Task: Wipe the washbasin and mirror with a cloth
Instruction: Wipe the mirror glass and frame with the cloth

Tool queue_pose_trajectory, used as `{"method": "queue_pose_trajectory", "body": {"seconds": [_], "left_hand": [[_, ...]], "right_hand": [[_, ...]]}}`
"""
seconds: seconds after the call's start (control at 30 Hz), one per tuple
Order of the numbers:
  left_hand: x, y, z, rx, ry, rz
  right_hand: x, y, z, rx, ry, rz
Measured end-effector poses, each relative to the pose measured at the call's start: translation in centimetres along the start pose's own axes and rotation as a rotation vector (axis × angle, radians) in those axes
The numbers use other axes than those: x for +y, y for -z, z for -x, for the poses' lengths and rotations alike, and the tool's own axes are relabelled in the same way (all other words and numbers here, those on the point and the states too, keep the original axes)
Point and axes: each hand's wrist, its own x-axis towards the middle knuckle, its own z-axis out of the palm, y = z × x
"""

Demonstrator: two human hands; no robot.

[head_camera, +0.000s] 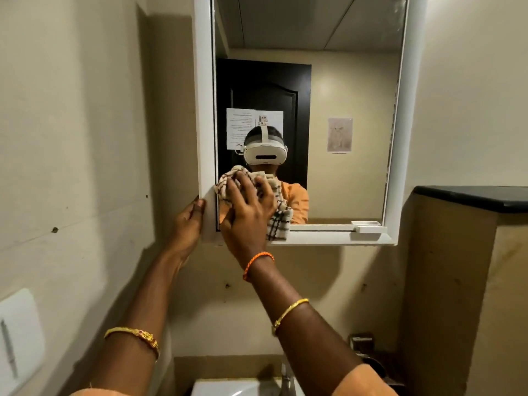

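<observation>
Bathroom wall | washbasin cut off | right hand hides cloth middle

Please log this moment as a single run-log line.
step: wiping mirror lower left | right hand: presses cloth on glass | left hand: holds frame

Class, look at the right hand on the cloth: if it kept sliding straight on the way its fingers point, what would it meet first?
The right hand points up and slightly left across the cloth. It would probably meet the mirror's white frame first, on the left side; how soon is unclear.
</observation>
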Motion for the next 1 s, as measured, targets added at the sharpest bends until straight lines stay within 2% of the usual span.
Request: {"method": "queue_pose_trajectory", "body": {"seconds": [0.1,0.2,0.33,0.5,0.63,0.77,0.83,0.9,1.0], "left_hand": [[0.1,-0.2,0.3,0.008,-0.031,0.013],[0.4,-0.2,0.7,0.007,0.012,0.073],[0.1,0.2,1.1,-0.037,0.089,0.171],[-4.2,1.3,-1.7,0.039,0.092,0.119],[-0.3,-0.1,1.2,0.133,0.045,0.111],[-0.4,-1.1,2.1,0.115,-0.131,-0.011],[-1.3,-1.2,2.2,0.093,-0.143,-0.109],[-2.1,-1.4,2.6,0.097,-0.080,-0.175],[-2.2,-2.4,4.6,0.134,-0.069,-0.200]], "right_hand": [[-0.7,0.1,-3.3,-0.009,0.051,0.006],[-1.3,0.3,-4.1,-0.085,0.154,0.110],[0.8,1.2,-0.7,-0.197,0.334,0.243],[2.1,2.2,2.8,-0.422,0.469,0.407],[1.9,3.7,2.1,-0.418,0.446,0.513],[4.8,6.6,2.5,-0.331,0.385,0.602],[6.4,8.4,2.6,-0.314,0.296,0.637],[7.5,10.0,2.8,-0.288,0.169,0.661],[8.0,11.7,3.4,-0.327,-0.002,0.621]]}}
